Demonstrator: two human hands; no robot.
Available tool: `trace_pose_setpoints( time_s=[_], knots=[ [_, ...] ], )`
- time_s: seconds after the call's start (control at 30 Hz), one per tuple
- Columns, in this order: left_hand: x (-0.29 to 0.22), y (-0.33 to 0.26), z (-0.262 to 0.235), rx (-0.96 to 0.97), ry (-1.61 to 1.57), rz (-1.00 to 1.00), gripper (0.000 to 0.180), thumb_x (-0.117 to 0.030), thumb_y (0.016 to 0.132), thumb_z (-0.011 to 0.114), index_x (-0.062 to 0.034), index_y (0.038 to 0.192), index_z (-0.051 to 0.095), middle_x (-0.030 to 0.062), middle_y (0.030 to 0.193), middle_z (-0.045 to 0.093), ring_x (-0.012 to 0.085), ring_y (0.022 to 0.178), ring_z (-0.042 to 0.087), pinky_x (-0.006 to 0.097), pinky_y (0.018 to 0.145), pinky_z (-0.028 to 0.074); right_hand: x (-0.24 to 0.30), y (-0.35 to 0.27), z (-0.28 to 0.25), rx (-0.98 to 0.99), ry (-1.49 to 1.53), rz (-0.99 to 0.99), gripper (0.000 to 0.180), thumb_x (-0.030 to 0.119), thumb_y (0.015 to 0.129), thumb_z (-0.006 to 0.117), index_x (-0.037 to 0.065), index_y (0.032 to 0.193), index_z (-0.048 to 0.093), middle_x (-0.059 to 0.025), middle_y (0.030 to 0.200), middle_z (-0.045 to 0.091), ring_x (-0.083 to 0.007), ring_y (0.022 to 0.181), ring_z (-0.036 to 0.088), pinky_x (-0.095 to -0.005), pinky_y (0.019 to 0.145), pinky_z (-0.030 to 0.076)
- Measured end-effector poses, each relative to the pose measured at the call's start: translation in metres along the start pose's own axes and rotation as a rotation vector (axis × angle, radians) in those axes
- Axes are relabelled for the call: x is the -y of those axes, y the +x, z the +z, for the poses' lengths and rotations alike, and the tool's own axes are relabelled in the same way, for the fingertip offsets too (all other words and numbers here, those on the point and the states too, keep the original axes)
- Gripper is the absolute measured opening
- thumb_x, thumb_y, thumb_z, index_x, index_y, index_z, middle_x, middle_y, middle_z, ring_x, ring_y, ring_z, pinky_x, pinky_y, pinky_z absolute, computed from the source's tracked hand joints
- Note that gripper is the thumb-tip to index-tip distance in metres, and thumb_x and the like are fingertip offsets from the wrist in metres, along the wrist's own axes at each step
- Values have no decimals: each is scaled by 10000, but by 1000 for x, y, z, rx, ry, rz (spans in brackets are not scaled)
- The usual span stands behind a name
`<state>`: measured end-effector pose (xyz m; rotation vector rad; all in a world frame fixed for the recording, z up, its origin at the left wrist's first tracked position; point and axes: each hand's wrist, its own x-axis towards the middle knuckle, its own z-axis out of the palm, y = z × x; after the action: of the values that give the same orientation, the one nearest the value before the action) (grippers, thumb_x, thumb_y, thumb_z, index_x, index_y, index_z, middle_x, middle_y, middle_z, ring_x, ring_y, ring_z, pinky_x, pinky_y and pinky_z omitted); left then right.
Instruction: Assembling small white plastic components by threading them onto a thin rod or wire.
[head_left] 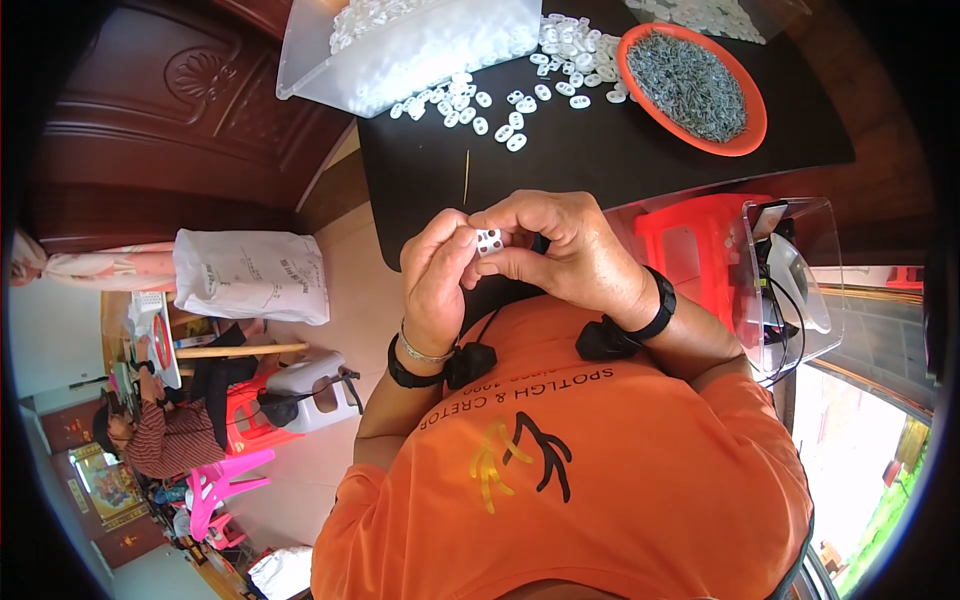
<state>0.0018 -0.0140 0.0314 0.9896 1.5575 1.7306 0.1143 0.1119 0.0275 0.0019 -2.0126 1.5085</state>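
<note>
Between my two hands is a small white plastic piece [488, 241] with several dark holes in its face. My left hand [437, 270] is closed, its thumb and fingertips pinching the piece from the left. From the other side my right hand [565, 240] grips it, thumb below and index finger above. Both hands are over the near edge of the dark table [600, 150]. Loose white oval pieces [516, 142] with two holes each lie beyond them. A thin yellowish stick [466, 178] is just past my left fingertips.
A translucent bin [300, 70] of white pieces stands at the table's back left. Right of it, an orange bowl [757, 115] holds many small grey metal pins. A red stool [690, 235] and a clear box [835, 270] are at the right; a white sack [250, 275] and another person [170, 440] are left.
</note>
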Motion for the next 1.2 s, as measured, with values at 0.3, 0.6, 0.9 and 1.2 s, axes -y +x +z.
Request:
trace_pose_setpoints(
  time_s=[0.3, 0.6, 0.9, 1.2],
  knots=[
    [-2, -1, -1, 9, 5, -80, 303, -220, 929, 479, -31, 692, 477, -13, 580, 429, 45, 517, 376, 206, 470, 285, 0, 1, -2, 22, -35, -41, 288, 60, 735, 775, 39, 993, 648, -68, 809, 672, -167, 708, 665, -253, 600, 508],
    [-1, -4, -2, 45, 55, -36, 293, -200, 932, 471, -17, 705, 491, -19, 574, 432, 39, 526, 379, 206, 471, 289, -1, -1, -1, 24, -71, -67, 274, 56, 739, 771, 36, 981, 645, -77, 826, 680, -187, 730, 680, -261, 616, 523],
    [-3, -2, -1, 19, -7, -93, 293, -219, 937, 468, -24, 723, 510, -24, 583, 433, 38, 525, 376, 196, 471, 289, -2, 2, -1, 26, -79, -71, 247, 48, 746, 763, 35, 958, 637, -78, 833, 677, -197, 744, 681, -268, 618, 524],
    [1, -7, 6, -3, -174, -108, 241, -170, 899, 455, -52, 690, 438, -29, 607, 343, 45, 512, 285, 211, 450, 216, -2, -2, 3, -10, -107, -132, 203, 51, 793, 723, 24, 971, 629, -110, 808, 676, -235, 732, 693, -283, 613, 534]
  ],
)
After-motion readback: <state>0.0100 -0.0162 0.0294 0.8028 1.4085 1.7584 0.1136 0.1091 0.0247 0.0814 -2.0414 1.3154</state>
